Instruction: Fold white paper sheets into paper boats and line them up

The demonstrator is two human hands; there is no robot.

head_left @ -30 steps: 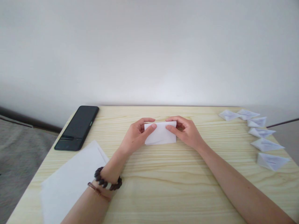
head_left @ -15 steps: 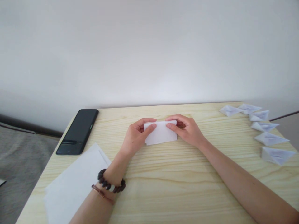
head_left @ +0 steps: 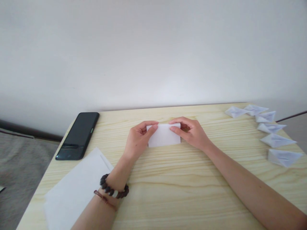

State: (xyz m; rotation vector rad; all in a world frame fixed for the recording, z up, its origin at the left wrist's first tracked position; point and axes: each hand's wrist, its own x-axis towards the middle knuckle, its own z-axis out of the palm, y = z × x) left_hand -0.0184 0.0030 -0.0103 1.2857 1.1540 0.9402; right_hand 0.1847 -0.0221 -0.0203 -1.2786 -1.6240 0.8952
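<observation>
A small folded sheet of white paper point(head_left: 164, 135) is held just over the wooden table point(head_left: 182, 191), its long side running left to right. My left hand point(head_left: 140, 137) pinches its upper left corner, thumb on the near face and fingers behind. At the upper right corner my right hand point(head_left: 188, 131) grips it the same way. The fingertips behind the paper are partly hidden. Dark beads and a thin brown cord circle my left wrist.
A black phone point(head_left: 78, 135) lies at the table's left edge. Below it, white paper sheets point(head_left: 74, 191) are partly covered by my left forearm. Several folded paper boats point(head_left: 278, 140) line the right side. A white wall point(head_left: 153, 54) rises behind the table.
The lower edges of the folded paper now line up more evenly; a corner stuck out at the lower left before. Both hands keep their grip, and the view has shifted slightly.
</observation>
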